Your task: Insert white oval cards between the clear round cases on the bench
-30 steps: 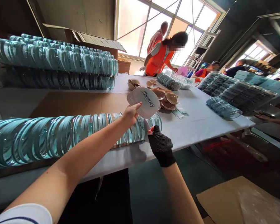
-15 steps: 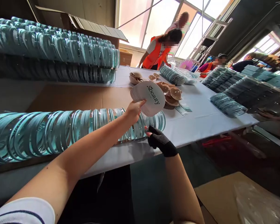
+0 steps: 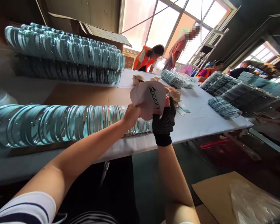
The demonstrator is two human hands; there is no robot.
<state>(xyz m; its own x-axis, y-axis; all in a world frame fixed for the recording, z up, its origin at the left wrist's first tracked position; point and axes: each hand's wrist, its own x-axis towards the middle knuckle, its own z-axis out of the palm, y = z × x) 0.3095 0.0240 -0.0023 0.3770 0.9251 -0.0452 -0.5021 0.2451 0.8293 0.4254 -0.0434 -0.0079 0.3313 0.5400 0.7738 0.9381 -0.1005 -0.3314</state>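
My left hand [image 3: 132, 115], bare, is closed on the lower left edge of a stack of white rounded cards [image 3: 142, 95]. The top card carries the word "beauty" in dark print. My right hand [image 3: 163, 123], in a black dotted glove with bare fingertips, pinches the right edge of the cards; how many it grips cannot be made out. Below and to the left, a long row of clear bluish plastic packs [image 3: 60, 124] lies along the table edge. Behind the cards are beige moulded cups [image 3: 175, 94], partly hidden.
More clear packs are stacked [image 3: 72, 53] at the back left, with a flat brown cardboard sheet [image 3: 84, 95] before them. Other packs [image 3: 224, 107] sit on the white table [image 3: 196, 121] to the right. Several people work beyond it. Cardboard [image 3: 214, 193] lies on the lower right.
My right hand has risen from the row of packs to the right edge of the cards and closed there. My left hand still holds the stack. A person at the back has moved right.
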